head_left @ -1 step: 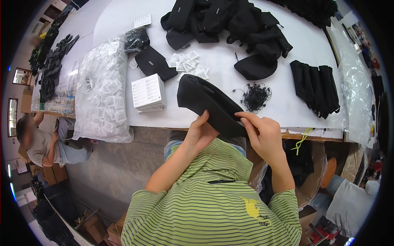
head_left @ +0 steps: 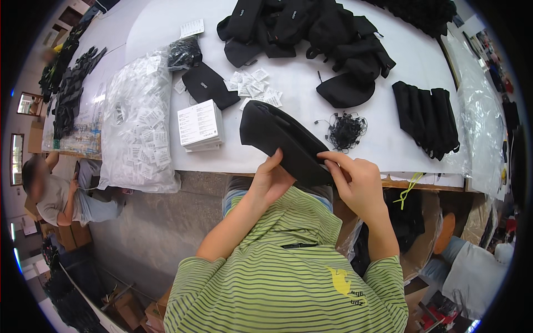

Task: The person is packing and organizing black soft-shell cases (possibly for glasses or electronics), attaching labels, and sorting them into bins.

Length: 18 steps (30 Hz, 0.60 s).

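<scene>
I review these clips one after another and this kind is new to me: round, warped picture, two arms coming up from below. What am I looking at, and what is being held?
No machine here: a person wears a wide fisheye camera on the head, looking down, so the table edges bend. The arms from below are the wearer's own. The left hand and right hand both grip a black fabric cap at the near edge of the white table. On the table lie a stack of white cards, a clear bag of small packets, a tangle of black strings, a row of folded black pieces and a heap of black caps. Another person sits at the left.
</scene>
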Tool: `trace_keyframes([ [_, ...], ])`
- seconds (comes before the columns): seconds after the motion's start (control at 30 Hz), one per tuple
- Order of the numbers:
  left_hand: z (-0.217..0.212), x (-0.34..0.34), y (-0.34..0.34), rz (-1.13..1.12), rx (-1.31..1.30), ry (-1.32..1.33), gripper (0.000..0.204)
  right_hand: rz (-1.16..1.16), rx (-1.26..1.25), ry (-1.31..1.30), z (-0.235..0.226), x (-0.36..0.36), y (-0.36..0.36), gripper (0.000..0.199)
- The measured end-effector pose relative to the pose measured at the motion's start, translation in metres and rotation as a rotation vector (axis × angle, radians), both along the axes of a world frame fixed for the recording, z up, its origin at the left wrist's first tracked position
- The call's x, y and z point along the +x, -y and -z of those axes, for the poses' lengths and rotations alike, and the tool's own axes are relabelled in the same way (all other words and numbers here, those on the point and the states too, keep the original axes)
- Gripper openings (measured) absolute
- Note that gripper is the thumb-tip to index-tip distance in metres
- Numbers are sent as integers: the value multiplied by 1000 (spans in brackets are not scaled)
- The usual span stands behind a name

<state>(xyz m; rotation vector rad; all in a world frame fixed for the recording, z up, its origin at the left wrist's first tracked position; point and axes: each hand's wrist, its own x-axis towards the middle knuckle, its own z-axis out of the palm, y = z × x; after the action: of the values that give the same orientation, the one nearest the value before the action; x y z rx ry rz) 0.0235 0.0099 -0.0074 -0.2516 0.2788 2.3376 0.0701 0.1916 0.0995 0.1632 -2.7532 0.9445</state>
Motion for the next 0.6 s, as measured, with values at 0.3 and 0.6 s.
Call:
trace_keyframes([
  [0.3,1,2,-1,35,-36,40,39,-73,162,75,-10,-2,-7,12],
  [0.6,-6,9,-6,102,-35,28,40,33,-3,-62,3,-9,8,8],
])
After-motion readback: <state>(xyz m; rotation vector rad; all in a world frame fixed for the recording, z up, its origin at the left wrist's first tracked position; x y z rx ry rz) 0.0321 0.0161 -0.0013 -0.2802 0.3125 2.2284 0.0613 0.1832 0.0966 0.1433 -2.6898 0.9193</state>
